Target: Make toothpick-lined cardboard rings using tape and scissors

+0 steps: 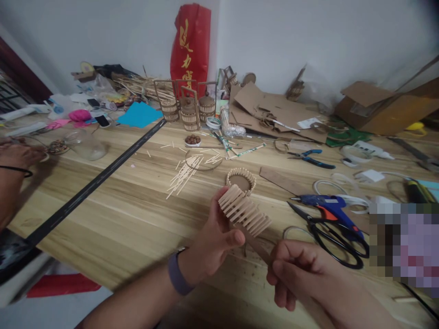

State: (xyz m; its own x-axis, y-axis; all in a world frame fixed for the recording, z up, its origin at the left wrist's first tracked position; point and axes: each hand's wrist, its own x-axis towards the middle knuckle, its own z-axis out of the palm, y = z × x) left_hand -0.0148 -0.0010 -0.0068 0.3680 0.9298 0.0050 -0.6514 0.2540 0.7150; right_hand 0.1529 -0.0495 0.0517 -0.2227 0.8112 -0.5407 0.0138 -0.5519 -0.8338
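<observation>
Left hand [214, 237] half-curled, holding a stick basket [245, 211]; right hand [298, 272] pinching a brown strip [256, 248]; tugging could warp the basket.

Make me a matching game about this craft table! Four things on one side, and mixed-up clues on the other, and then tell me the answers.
Things:
1. Tall bag
2. Scissors
3. Paper sheets
4. Stick-walled piece

Clues:
A. Black handles, lying beside the glue gun
B. Held in the left hand
C. Red with gold writing, standing by the wall
D. Plain bright blue, lying flat

Right pairs: 1-C, 2-A, 3-D, 4-B
</observation>
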